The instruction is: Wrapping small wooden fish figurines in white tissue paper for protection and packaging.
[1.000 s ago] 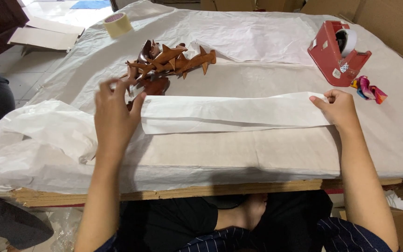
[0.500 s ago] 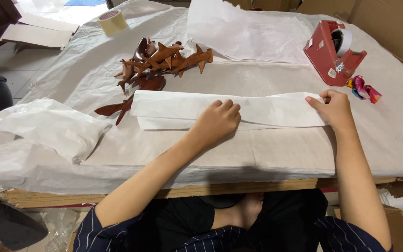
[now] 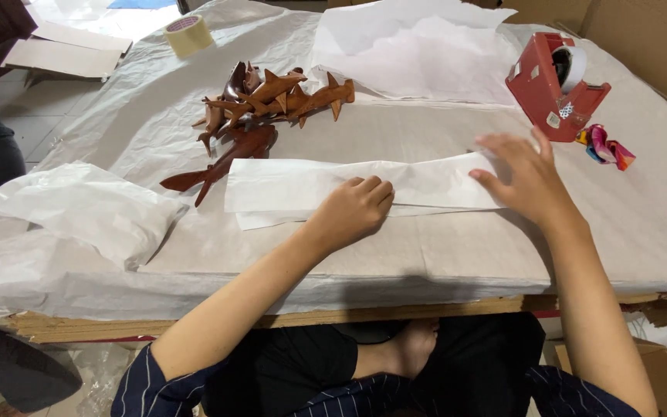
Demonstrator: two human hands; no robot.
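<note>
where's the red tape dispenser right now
In the head view, the red tape dispenser sits far right on the table, just beyond the raised right hand.

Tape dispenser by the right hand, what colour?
Red, holding a white tape roll; the tape dispenser shows clearly in the head view, just beyond the right hand.

At frame centre we see the folded paper [image 3: 303, 185] on the table [image 3: 426, 255]; sharks [image 3: 272, 96] piled above it, tape roll [image 3: 187, 35] upper left, dispenser [image 3: 556, 85] upper right, crumpled paper [image 3: 79, 208] left.
</note>
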